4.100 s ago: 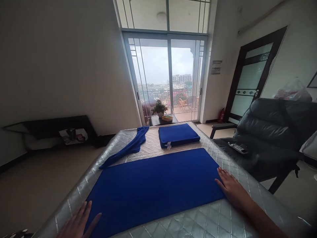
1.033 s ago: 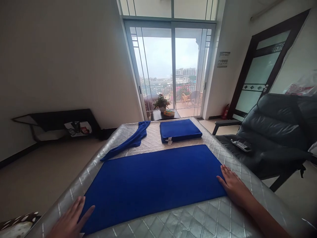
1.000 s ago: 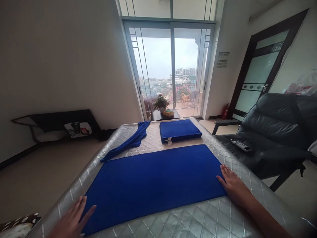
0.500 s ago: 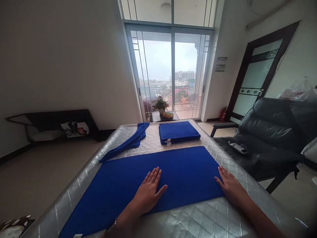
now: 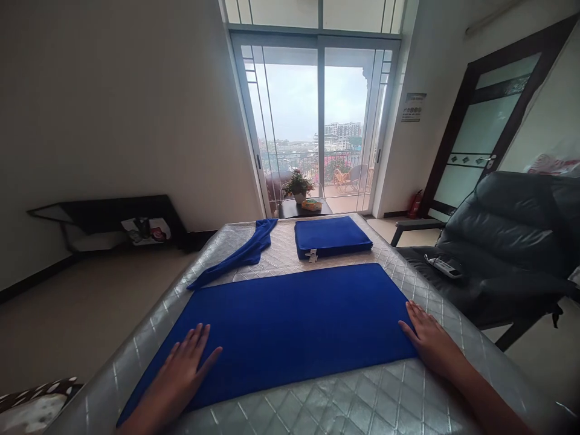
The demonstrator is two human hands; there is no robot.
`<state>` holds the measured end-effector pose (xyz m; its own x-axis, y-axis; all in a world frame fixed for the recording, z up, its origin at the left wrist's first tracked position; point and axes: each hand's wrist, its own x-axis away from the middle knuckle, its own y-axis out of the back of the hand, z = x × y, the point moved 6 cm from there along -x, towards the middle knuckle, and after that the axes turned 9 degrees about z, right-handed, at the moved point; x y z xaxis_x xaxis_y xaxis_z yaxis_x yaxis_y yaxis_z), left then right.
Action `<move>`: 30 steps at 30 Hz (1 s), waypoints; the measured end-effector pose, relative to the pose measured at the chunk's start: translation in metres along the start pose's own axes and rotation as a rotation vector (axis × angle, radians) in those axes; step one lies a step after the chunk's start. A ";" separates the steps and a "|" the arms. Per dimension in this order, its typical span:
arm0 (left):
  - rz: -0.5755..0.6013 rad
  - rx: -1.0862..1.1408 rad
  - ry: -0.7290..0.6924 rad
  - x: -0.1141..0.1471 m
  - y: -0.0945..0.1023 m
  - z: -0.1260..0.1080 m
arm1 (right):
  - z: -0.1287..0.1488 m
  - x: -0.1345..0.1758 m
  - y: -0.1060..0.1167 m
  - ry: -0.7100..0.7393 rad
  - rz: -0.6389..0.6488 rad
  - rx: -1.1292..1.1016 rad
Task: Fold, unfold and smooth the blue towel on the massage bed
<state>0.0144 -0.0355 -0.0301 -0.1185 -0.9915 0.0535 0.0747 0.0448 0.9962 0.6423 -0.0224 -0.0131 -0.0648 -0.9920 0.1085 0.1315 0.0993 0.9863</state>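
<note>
A blue cloth [image 5: 299, 323] lies spread flat on a silver quilted mattress [image 5: 339, 399]. My left hand [image 5: 183, 365] rests open on the cloth's left part, fingers stretched forward and thumb apart. At the cloth's right edge my right hand [image 5: 428, 338] also lies open, palm down, its fingertips by the border. Beyond the cloth sits a neat stack of folded blue cloths [image 5: 333, 235] with a white tag at its front. Left of that stack, a crumpled blue cloth [image 5: 240, 257] trails down to the flat cloth's far left corner.
A black reclining chair [image 5: 507, 241] stands right of the mattress, with a remote-like device [image 5: 443, 266] on its seat. Behind the mattress, a small table [image 5: 287, 209] holds a potted plant [image 5: 298, 186] and a tissue box [image 5: 312, 205]. A black folded frame [image 5: 113, 214] leans by the left wall.
My left hand has slid left across the flat cloth, from its middle to its left part. My right hand stays at the right edge. The view has shifted slightly.
</note>
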 end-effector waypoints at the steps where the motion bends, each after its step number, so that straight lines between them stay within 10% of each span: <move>1: -0.026 -0.034 -0.013 0.010 -0.005 0.021 | -0.001 -0.001 -0.001 0.000 0.001 -0.004; 5: -0.124 -0.086 -0.043 0.037 -0.016 0.065 | -0.008 -0.004 -0.006 0.007 -0.019 0.003; 11: -0.213 -0.042 -0.040 0.038 -0.014 0.057 | -0.010 -0.012 -0.001 0.005 0.010 0.019; 23: -0.125 -0.030 -0.008 0.036 -0.013 0.056 | 0.282 0.000 0.032 0.574 0.251 -0.126; 30: -0.120 -0.041 0.014 0.039 -0.010 0.057 | 0.282 -0.036 0.011 0.474 0.225 -0.098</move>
<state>-0.0475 -0.0678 -0.0341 -0.1153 -0.9911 -0.0672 0.1010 -0.0790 0.9918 0.3674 0.0365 0.0292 0.4264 -0.8760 0.2255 0.1842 0.3282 0.9265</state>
